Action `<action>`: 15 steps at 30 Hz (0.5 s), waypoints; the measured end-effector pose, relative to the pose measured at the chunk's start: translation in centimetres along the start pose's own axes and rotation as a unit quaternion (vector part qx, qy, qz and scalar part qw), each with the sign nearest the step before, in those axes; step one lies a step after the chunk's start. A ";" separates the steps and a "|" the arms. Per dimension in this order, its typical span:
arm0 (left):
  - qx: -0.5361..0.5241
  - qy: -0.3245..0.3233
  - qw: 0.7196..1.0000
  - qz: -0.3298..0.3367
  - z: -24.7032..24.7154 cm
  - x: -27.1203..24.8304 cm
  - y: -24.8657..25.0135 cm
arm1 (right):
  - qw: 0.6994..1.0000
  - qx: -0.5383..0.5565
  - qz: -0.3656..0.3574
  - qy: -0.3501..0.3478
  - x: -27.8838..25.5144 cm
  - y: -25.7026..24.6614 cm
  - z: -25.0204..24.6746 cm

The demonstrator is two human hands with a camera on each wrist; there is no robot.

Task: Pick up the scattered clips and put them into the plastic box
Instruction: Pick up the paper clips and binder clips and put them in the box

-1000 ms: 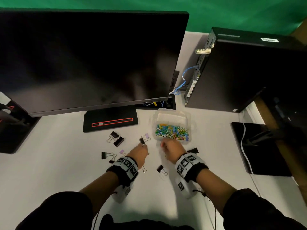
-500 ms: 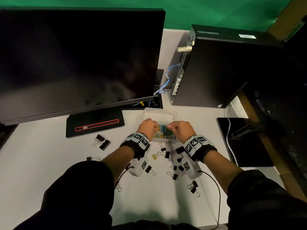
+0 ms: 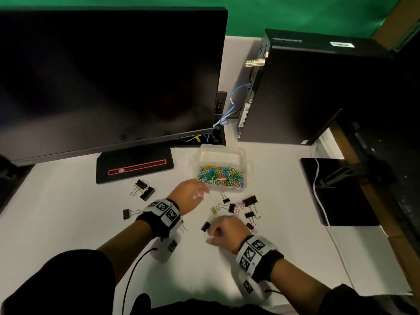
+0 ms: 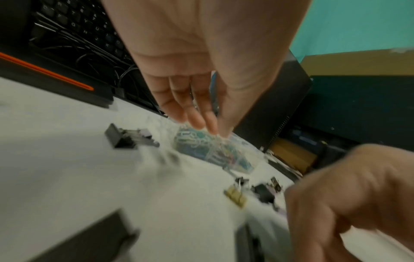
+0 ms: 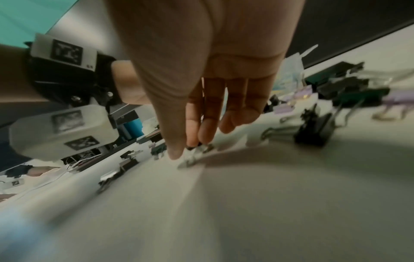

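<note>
Black sleeves [image 3: 56, 285] cover both upper arms. Each wrist wears a black band [image 3: 156, 221] carrying white square-patterned marker tags [image 3: 252, 252]. A thin black cable [image 3: 131, 276] trails from the left band.

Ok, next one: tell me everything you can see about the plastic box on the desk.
The plastic box is a clear, shallow, roughly rectangular tub with rounded corners and no lid on it. It sits flat on the white desk, just in front of the gap between the monitor and the black computer case. Its near half holds a heap of small coloured paper clips; the far half looks bare. The left hand hovers at its near left corner; contact cannot be told. Binder clips lie just in front of it.
</note>
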State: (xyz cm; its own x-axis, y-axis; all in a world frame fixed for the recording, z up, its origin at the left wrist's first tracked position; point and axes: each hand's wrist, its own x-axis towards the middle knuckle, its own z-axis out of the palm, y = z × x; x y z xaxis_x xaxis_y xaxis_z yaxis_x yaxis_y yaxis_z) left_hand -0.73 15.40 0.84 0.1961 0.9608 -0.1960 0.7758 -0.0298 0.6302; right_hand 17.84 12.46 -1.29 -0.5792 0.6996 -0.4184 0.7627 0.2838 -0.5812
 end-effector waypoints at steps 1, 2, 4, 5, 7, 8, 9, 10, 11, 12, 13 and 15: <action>0.021 -0.040 0.999 0.011 0.3 -0.8 -0.1 | 1.000 0.006 0.014 0.004 0.0 -0.2 0.6; 0.041 -0.082 0.996 0.021 0.7 -1.4 -0.2 | 1.000 0.008 0.025 0.009 -0.1 -0.3 1.0; 0.057 -0.142 0.988 0.033 1.7 -2.4 -0.4 | 0.999 0.003 0.030 0.013 -0.1 -0.6 1.7; 0.058 -0.157 0.985 0.035 2.3 -2.8 -0.6 | 1.000 -0.002 0.024 0.016 -0.1 -0.6 2.0; 0.057 -0.164 0.984 0.036 3.2 -3.3 -0.8 | 1.000 -0.006 0.011 0.021 0.0 -0.5 2.3; 0.057 -0.159 0.985 0.036 3.5 -3.4 -0.9 | 1.000 -0.008 0.008 0.021 -0.1 -0.5 2.4; 0.057 -0.153 0.986 0.035 3.8 -3.5 -1.0 | 1.000 -0.015 0.005 0.019 -0.1 -0.4 2.5; 0.057 -0.146 0.987 0.032 4.0 -3.5 -1.1 | 1.000 -0.026 0.001 0.016 -0.2 -0.5 2.5; 0.058 -0.141 0.988 0.026 4.0 -3.5 -1.2 | 0.999 -0.038 -0.003 0.013 -0.3 -0.4 2.4; 0.059 -0.135 0.989 0.019 4.1 -3.5 -1.3 | 0.999 -0.051 -0.008 0.011 -0.4 -0.4 2.3; 0.061 -0.129 0.990 0.014 4.1 -3.5 -1.4 | 0.998 -0.064 -0.013 0.009 -0.4 -0.4 2.0; 0.070 -0.114 0.991 0.010 4.0 -3.5 -1.7 | 0.997 -0.072 -0.016 0.022 -0.1 -0.1 1.0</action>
State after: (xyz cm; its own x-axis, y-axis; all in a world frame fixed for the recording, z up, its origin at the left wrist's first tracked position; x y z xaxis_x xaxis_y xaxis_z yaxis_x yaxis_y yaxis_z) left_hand -0.35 10.95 -2.60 0.3296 0.8733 -0.3587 0.8427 -0.1008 0.5289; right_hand 17.56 11.68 -1.88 -0.5929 0.7159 -0.3688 0.7795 0.3951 -0.4861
